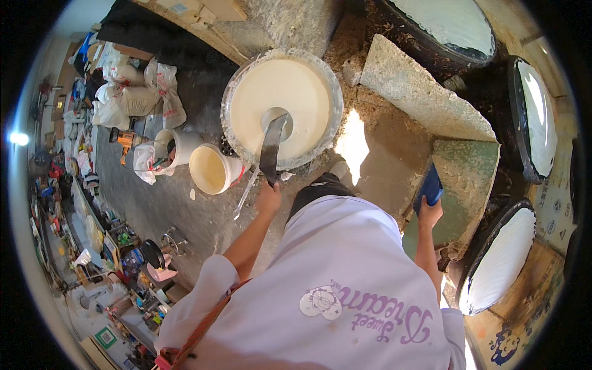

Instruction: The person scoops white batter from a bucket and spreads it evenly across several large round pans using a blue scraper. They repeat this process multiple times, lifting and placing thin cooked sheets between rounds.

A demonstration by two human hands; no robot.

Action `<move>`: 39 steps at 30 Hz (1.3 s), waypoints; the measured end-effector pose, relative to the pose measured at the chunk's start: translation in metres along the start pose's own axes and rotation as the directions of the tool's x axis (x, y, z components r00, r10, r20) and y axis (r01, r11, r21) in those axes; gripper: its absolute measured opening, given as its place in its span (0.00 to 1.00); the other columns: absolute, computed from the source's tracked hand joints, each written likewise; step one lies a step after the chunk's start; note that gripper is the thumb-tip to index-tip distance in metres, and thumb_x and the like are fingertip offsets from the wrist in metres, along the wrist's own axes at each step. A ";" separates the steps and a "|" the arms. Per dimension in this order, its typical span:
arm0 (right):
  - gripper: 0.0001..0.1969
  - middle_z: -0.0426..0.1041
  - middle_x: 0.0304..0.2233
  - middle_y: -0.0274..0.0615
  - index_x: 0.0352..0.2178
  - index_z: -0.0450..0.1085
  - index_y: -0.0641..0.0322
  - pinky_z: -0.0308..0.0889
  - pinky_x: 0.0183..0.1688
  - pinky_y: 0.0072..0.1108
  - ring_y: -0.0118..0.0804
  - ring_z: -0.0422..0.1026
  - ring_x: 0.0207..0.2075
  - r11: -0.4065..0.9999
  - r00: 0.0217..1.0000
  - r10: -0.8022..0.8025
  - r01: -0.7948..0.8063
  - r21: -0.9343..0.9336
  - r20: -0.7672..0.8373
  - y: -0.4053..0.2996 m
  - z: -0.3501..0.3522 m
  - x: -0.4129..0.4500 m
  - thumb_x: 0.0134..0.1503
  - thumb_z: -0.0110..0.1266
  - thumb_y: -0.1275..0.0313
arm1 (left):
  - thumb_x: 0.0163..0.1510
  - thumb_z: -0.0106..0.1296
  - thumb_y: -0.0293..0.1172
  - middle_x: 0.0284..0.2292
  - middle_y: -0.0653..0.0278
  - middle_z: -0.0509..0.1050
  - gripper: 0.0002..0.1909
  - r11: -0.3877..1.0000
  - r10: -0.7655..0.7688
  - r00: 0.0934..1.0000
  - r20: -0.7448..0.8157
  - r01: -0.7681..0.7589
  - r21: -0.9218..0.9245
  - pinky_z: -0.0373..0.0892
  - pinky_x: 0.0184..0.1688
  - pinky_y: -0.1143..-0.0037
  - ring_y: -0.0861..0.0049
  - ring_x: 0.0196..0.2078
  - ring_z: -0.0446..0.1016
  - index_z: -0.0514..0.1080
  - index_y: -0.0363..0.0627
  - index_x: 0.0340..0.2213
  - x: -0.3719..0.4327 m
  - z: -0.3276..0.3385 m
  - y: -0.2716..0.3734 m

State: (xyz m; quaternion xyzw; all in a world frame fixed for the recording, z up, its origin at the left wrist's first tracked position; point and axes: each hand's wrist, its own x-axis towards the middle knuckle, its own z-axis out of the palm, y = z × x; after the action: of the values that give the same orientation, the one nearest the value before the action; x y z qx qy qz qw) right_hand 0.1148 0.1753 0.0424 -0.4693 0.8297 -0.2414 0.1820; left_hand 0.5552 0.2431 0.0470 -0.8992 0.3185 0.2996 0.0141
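My left hand (268, 198) grips the lower end of a long dark flat blade (270, 150), perhaps a spatula or scraper. Its far tip lies over the grey centre disc of a large round tub (338, 108) holding cream-coloured liquid. Beside the blade, a thin whitish stick (248, 192) leans out past the tub's rim. On the right, my right hand (430, 213) is closed on a blue tool (430, 187) with a flat face, held over a green board (467, 185). The exact kind of the blue tool cannot be told.
Two white buckets (222, 172) (187, 145) stand left of the tub, near an orange power drill (127, 138) and white sacks (138, 99). Dark-rimmed round pans (497, 263) with white contents line the right side. A rough slab (421, 88) slants beside them. Clutter fills the far left.
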 end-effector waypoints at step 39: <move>0.18 0.70 0.22 0.52 0.37 0.56 0.57 0.64 0.28 0.38 0.54 0.70 0.26 0.799 0.861 0.426 -0.502 -0.331 -0.278 0.211 -0.297 0.056 0.45 0.52 0.65 | 0.46 0.43 0.20 0.35 0.60 0.65 0.17 0.601 0.775 0.630 0.052 -0.709 -0.369 0.63 0.38 0.79 0.77 0.34 0.66 0.60 0.38 0.40 -0.085 0.143 0.322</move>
State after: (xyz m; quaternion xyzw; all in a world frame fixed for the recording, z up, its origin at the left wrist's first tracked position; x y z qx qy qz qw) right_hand -0.2156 0.2883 0.1604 -0.2523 0.9640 -0.0614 0.0581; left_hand 0.2399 0.0653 0.0299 -0.6372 0.6095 0.4159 -0.2225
